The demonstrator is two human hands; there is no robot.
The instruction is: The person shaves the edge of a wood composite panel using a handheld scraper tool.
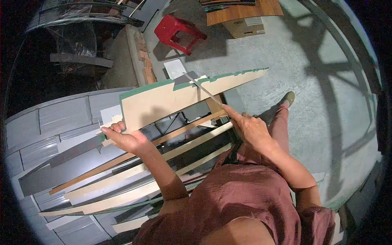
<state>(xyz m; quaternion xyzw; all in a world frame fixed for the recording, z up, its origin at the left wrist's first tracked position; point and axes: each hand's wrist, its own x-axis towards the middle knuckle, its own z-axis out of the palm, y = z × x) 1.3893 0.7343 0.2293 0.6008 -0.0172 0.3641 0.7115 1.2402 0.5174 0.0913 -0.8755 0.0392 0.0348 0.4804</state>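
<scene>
A long cream panel [151, 104] with a green edge tapers away to the right, its upper edge notched in places. My left hand [126, 139] is closed on the panel's lower left end, thumb outward. My right hand [251, 128] is closed round the near end of a thin, straight metal tool [208, 93], whose exact kind I cannot make out. The tool slants up and left across the panel's upper edge near a notch. Behind the panel, by the tool, are a dark grey flat piece [184, 80] and a white sheet [174, 69].
Several long cream and brown strips [122, 179] lie beneath the panel, over a grey ribbed surface [30, 126]. A red stool [179, 32] stands on the concrete floor [310, 102]. Beyond are a wooden tabletop [245, 12] and a cardboard box [247, 28]. Bricks [145, 61] line a low edge.
</scene>
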